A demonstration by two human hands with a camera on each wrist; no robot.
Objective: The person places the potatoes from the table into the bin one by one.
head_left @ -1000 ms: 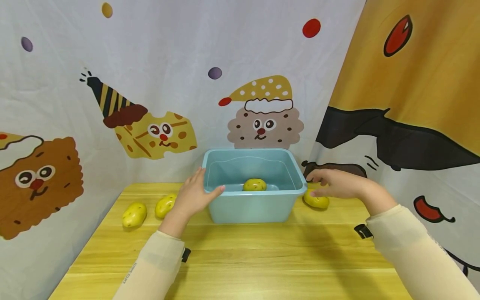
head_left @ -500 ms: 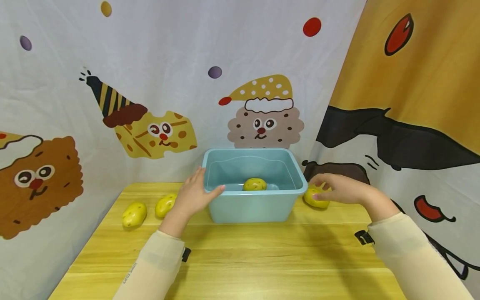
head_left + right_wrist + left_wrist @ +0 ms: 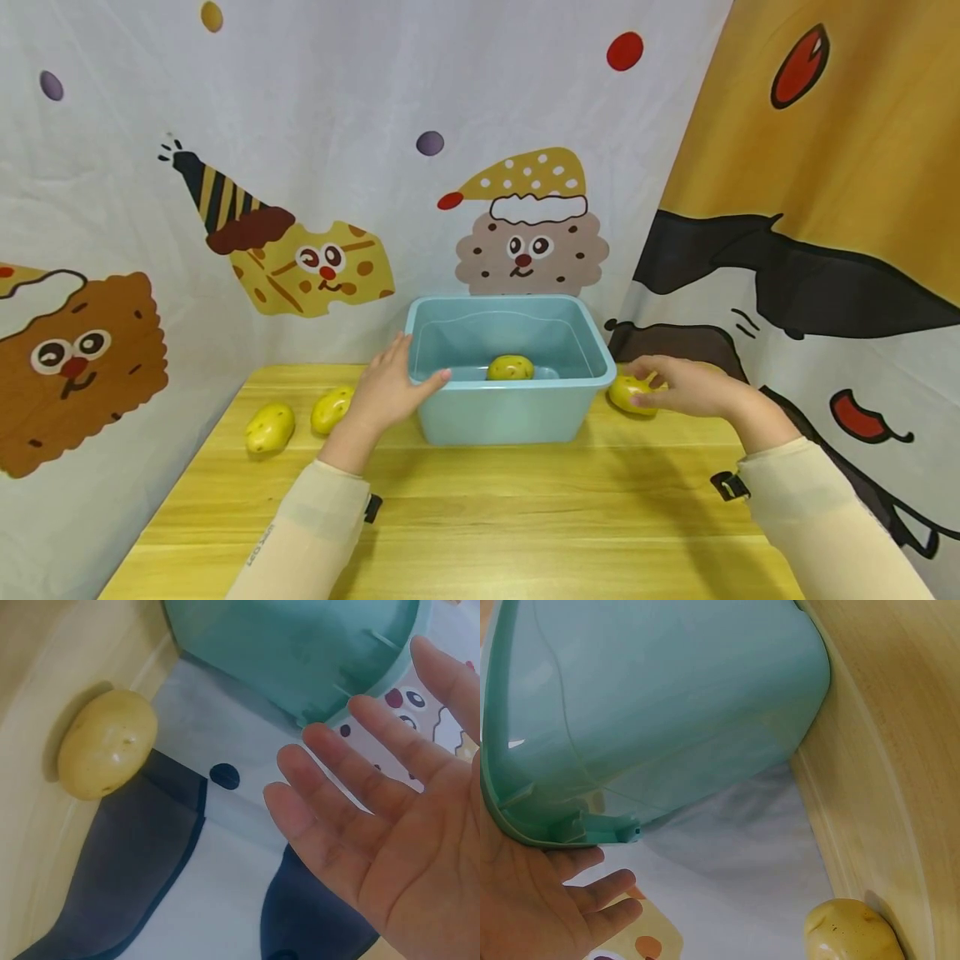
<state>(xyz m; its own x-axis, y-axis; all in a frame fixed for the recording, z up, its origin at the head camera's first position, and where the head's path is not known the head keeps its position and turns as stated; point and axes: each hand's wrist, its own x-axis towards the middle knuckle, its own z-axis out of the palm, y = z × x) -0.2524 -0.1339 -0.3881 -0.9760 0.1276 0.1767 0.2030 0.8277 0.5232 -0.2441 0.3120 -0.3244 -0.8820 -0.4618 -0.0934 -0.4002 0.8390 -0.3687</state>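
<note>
Person's left arm is extending up from the near left; left hand [image 3: 386, 387] is resting at the left rim of the light blue bin [image 3: 502, 415], fingers straight and relaxed along the outside, thumb pointing across toward the front rim, not gripping. Right arm is coming in from the near right, bent inward at the wrist; right hand [image 3: 693, 387] is hovering by the table's far right corner, palm facing the bin, fingers slightly bent, spread and open, holding nothing.

Right potato [image 3: 622, 392] is lying on the table [image 3: 525, 517] toward that far right corner, just beside the bin; in the head view the fingers are partly overlapping it, while the right wrist view is showing a gap between fingers and potato.

Another potato [image 3: 511, 367] is sitting inside the bin, on its floor. Two more are lying toward the table's far left corner: outer left potato [image 3: 270, 429] near the left edge, inner left potato [image 3: 330, 410] partly hidden behind the left hand. Bin is standing upright near the far edge.
</note>
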